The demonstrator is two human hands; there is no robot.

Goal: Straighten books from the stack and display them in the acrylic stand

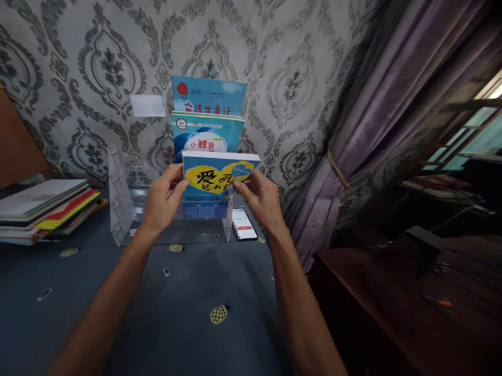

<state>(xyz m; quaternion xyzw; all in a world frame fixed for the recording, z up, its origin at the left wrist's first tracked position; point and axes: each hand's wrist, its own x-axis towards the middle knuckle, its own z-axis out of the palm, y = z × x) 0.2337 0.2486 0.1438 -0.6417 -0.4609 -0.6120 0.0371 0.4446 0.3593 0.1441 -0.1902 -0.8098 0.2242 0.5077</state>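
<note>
A blue book with a yellow patch on its cover (212, 177) is held upright between my two hands, in front of a clear tiered book rack (121, 205). My left hand (164, 198) grips its left edge, thumb on the front cover. On the opposite edge, my right hand (263, 196) pinches it the same way. Behind it stand a teal book (205, 132) and, higher up at the back, a light blue book (208, 96) with red lettering. Below the held book, a dark blue strip (204, 209) shows; I cannot tell what it belongs to.
Left of the rack lies a stack of books and papers (40, 208). A phone (244, 225) rests by the rack's right end. The table has a dark blue cloth (180, 322) with pineapple prints. Purple curtains (339, 141) hang at right beside a dark red table (379, 302).
</note>
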